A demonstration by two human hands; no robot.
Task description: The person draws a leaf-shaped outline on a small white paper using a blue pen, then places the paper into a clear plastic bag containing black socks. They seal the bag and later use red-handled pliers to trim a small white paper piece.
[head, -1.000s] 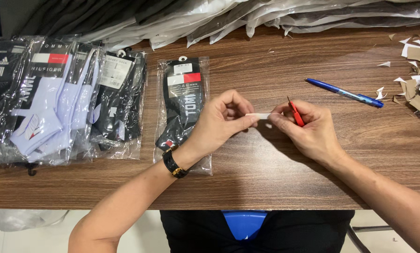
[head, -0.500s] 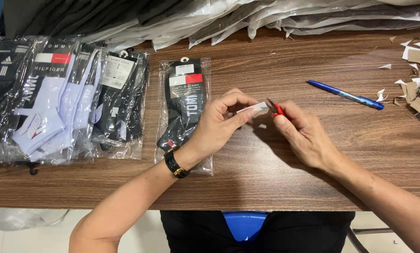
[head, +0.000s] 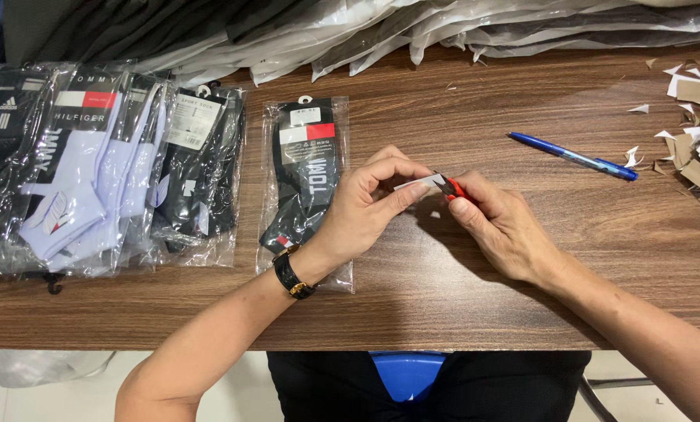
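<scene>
My left hand (head: 369, 205) pinches a small white paper strip (head: 414, 184) between thumb and fingers, just above the wooden table (head: 444, 297). My right hand (head: 502, 227) grips a small red-handled cutter (head: 453, 187), whose metal tip meets the right end of the strip. A clear bag holding black socks (head: 307, 168) lies flat just left of my left hand, partly under the wrist with the black watch (head: 291, 275).
Several bagged sock packs (head: 92, 172), black and pale lilac, overlap at the left. A blue pen (head: 573, 156) lies to the right. Paper and cardboard scraps (head: 698, 148) litter the right edge. Plastic-wrapped stacks (head: 444, 27) line the back.
My hands have drawn together: the cutter moved left from clear of the strip to its right end, and the strip now looks shorter between my fingers.
</scene>
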